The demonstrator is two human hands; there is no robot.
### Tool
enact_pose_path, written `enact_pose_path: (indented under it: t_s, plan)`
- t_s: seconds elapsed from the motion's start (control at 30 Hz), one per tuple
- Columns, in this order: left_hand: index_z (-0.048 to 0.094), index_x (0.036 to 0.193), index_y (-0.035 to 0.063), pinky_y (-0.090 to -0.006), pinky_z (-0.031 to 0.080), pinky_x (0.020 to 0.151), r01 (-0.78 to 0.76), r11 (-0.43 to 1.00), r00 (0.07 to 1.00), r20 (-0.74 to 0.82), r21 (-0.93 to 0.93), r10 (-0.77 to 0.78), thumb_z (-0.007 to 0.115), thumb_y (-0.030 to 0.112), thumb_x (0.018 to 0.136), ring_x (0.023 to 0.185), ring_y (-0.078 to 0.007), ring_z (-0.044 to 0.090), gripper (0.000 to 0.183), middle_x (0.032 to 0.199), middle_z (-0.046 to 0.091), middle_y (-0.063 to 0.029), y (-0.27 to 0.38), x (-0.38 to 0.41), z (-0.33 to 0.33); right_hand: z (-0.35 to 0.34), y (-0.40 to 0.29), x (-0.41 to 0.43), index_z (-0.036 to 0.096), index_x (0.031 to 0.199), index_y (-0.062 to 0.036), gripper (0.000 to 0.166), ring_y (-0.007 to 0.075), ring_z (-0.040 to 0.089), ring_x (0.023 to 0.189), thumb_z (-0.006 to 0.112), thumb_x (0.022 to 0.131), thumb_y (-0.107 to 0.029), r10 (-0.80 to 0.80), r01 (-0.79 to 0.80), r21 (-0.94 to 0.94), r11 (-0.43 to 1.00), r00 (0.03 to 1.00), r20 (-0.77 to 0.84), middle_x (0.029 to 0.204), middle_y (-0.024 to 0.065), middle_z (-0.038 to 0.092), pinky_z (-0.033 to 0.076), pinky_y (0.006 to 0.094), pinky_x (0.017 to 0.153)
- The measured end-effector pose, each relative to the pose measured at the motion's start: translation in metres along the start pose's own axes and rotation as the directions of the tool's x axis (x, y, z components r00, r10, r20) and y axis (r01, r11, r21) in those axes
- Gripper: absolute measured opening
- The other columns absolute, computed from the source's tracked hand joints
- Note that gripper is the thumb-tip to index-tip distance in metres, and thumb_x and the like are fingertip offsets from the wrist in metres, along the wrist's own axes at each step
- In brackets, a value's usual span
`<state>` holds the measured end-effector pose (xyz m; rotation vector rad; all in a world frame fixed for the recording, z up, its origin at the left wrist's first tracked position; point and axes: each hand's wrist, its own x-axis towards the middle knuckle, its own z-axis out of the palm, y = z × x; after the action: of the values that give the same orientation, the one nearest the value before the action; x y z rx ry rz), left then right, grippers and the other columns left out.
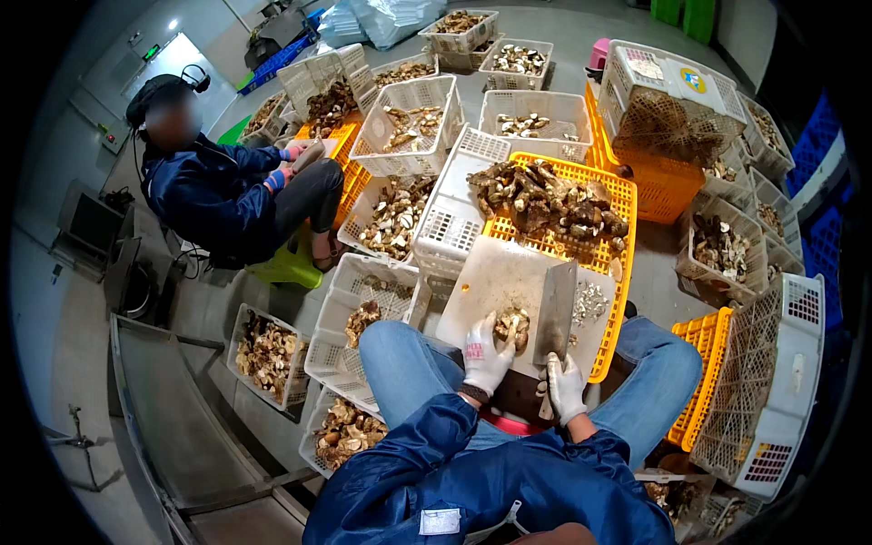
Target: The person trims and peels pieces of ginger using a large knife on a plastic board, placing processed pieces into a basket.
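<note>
A whitish cutting board [501,272] lies before me across the near part of a yellow plastic crate [630,218]. My left hand [485,355], in a white knit glove, holds a brown-and-cream mushroom clump [512,327] on the board. Gloved the same way, my right hand [565,388] is wrapped around the handle of a broad cleaver [556,306]. Its blade lies to the right of the clump, apart from it. Small pale trimmings [590,303] are scattered right of the blade. Beyond the board, dark brown mushrooms [545,197] are heaped on the crate.
An upturned white plastic crate [453,197] stands left of the board. White crates holding cut mushrooms [395,218] surround me, one crate [361,313] beside my left knee. A co-worker [211,177] sits at the left with a blade. Stacked crates [763,381] rise at my right.
</note>
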<state>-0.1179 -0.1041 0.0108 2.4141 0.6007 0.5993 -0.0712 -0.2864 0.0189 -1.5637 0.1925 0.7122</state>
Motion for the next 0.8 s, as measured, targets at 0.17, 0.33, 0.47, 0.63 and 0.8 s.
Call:
enact_pose_path:
  t_s: [0.17,0.33,0.47,0.63,0.8]
  plan:
    - [0.047,0.141,0.0034,-0.046,0.048,0.098,0.053,0.993,0.965,0.252,0.108,-0.079,0.082,0.032,0.076,0.114,-0.0378,0.058,0.08,0.123,0.059,-0.0199,0.013,-0.006,0.003,-0.005,0.024,0.011,0.057,0.113,-0.0049,0.025,0.0131,0.057,0.048,0.057,0.103,-0.028,-0.138,0.137,-0.083,0.987,0.99,-0.014,0.071,0.0046,0.06,0.05,0.0293,0.043]
    - [0.054,0.138,0.0038,-0.0426,0.05,0.099,0.075,0.997,0.973,0.222,-0.035,-0.065,0.079,0.023,0.079,0.114,-0.037,0.062,0.067,0.121,0.064,-0.0206,-0.008,0.0,0.011,0.008,-0.012,-0.015,0.059,0.12,-0.0016,0.029,0.0141,0.066,0.065,0.062,0.101,-0.022,-0.087,0.101,-0.223,0.97,0.994,0.073,0.081,0.0108,0.067,0.056,0.0324,0.052]
    - [0.066,0.126,0.0018,-0.034,0.054,0.094,0.288,0.907,0.943,0.257,-0.308,-0.212,0.072,0.01,0.085,0.105,-0.0253,0.07,0.043,0.114,0.072,-0.0171,-0.018,0.011,0.01,0.0,-0.013,-0.007,0.052,0.109,-0.0069,0.021,0.0122,0.053,0.054,0.06,0.102,-0.025,0.078,-0.111,0.236,0.965,0.986,0.145,0.078,0.0049,0.057,0.054,0.0316,0.05]
    - [0.066,0.125,0.0023,-0.0319,0.054,0.093,0.261,0.918,0.964,0.138,-0.298,-0.229,0.069,0.014,0.089,0.106,-0.0226,0.07,0.038,0.113,0.074,-0.0152,-0.037,0.049,0.014,0.006,-0.017,-0.013,0.053,0.104,-0.0064,0.018,0.0104,0.049,0.047,0.06,0.101,-0.023,0.037,-0.046,0.223,0.974,0.998,0.044,0.073,0.0033,0.055,0.048,0.0279,0.04]
    - [0.06,0.134,0.01,-0.0438,0.051,0.094,0.138,0.99,0.97,0.198,0.023,-0.14,0.064,0.021,0.091,0.107,-0.0352,0.066,0.045,0.115,0.07,-0.0183,0.003,0.086,0.011,-0.005,-0.021,-0.013,0.054,0.106,-0.0075,0.015,0.0094,0.049,0.046,0.059,0.102,-0.022,-0.166,0.172,0.131,0.976,0.985,-0.055,0.069,0.0014,0.054,0.048,0.0281,0.039]
